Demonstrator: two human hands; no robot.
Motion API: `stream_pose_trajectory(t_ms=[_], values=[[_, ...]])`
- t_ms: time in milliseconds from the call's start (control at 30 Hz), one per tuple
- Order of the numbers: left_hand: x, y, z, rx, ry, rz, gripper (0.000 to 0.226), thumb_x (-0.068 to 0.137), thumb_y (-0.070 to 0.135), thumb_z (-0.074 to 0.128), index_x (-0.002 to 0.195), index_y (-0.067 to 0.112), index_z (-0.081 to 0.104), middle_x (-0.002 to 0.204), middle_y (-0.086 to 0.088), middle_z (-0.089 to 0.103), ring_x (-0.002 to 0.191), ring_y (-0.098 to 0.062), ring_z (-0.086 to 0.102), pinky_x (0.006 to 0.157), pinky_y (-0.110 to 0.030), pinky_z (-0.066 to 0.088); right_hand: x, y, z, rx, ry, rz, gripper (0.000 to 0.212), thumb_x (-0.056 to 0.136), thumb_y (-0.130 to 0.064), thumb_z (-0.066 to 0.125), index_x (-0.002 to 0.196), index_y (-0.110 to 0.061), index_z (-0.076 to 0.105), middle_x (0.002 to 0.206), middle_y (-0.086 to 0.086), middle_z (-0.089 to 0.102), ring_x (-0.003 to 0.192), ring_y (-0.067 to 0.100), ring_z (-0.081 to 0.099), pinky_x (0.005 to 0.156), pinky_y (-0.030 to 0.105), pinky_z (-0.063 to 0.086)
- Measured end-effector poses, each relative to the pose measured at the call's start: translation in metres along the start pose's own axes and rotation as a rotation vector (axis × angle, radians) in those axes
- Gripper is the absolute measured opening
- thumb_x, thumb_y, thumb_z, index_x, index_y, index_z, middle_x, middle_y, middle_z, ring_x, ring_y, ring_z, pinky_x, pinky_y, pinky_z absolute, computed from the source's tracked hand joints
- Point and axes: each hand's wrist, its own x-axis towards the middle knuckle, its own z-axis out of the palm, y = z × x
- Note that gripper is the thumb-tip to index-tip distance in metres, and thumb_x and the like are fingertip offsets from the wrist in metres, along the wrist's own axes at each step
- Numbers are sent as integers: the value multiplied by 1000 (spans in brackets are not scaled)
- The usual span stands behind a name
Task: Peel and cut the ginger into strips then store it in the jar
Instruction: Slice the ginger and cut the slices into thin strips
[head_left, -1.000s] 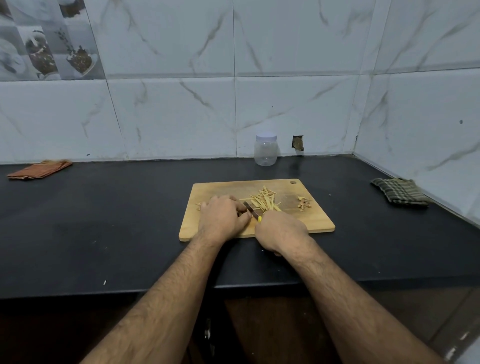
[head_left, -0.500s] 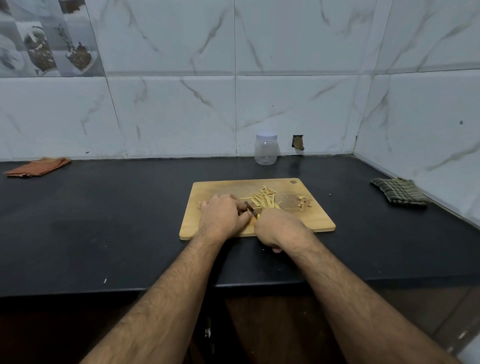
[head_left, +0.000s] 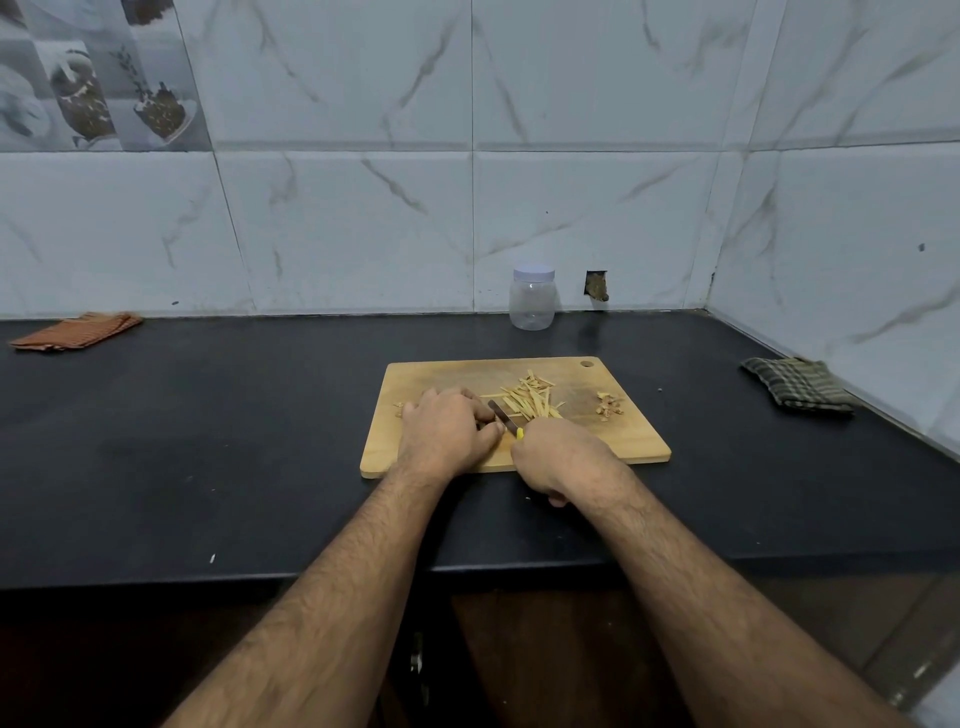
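While the ginger strips are lying in a loose pile on the middle of the cutting board, you are working the cutting step of the task. Your left hand is resting on the board just left of the pile, fingers curled down over what I judge to be the uncut ginger piece; the piece itself is hidden under the hand, so whether the fingers are actually clamped on it cannot be told. Your right hand is wrapping its grip around the yellow handle of the knife, with the blade angling up and left toward your left fingertips.

Peel scraps are sitting near the right side of the board, apart from the strips; a few more bits are showing at the left of your left hand. The jar is standing with its lid on against the wall, well behind the board on the worktop.

Judgement: slicing is well along, storing not yet begun. The next move is calling for a short, controlled cut close to your left fingertips, keeping them tucked.

An orange cloth is lying far left, a checked cloth far right. The blade edge and its contact point are too small to make out.
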Motion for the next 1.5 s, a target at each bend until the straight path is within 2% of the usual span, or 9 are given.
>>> stream_pose_trajectory(t_ms=[200,500,600,733,933,1067,1233,1367,1500], values=[[1,-1,1,-8,3,-4,33,92,54,56,118,40,70,127,18,58,120,-15,46,104,-46,33,4,2,3,-17,30,-19,20,101,-20,43,111,-12,59,85,3,60,63,18,61,59,29,49],[1,-2,2,-9,11,6,33,92,54,56,118,40,70,127,17,58,119,-15,47,102,-45,33,7,2,5,-50,20,-5,12,102,-20,43,103,-14,54,83,3,64,58,17,64,53,27,48],[1,-2,2,-8,9,7,33,92,54,56,118,40,70,128,17,58,120,-16,48,103,-45,33,6,0,2,-36,-16,28,20,102,-18,43,114,-10,56,81,5,63,52,16,60,50,26,48],[2,-2,2,-9,12,8,32,92,54,56,117,40,70,128,17,58,120,-15,48,102,-45,33,9,-4,0,-2,-48,54,31,101,-17,45,130,-10,53,87,6,61,56,16,60,62,28,57],[2,-2,2,-17,7,2,33,92,55,56,118,40,70,128,18,59,120,-15,47,103,-45,33,8,-4,-1,36,-77,55,40,102,-18,43,142,-11,45,93,8,59,58,16,59,55,26,53],[3,-2,2,-25,-3,-8,32,92,54,57,117,40,70,127,19,59,120,-15,47,104,-45,33,0,-2,-3,-1,-74,46,35,101,-16,43,135,-7,50,91,9,61,53,17,58,51,27,52],[3,-2,2,-40,2,-10,31,92,54,58,116,40,71,127,19,59,120,-15,48,106,-46,32,-19,6,-3,-49,-74,44,21,101,-18,44,111,-6,59,87,8,62,55,18,61,57,28,56],[2,-1,2,-51,8,-13,30,92,53,58,114,38,72,126,19,60,120,-15,48,107,-48,31,-34,10,0,-89,-40,33,12,101,-23,48,99,-13,55,83,3,56,75,20,64,81,37,59],[1,-2,3,-53,8,-16,32,91,54,59,115,38,72,125,19,60,120,-14,48,106,-47,32,-44,15,1,-127,-35,48,15,101,-28,47,102,-17,57,85,2,55,85,22,59,79,36,54]])
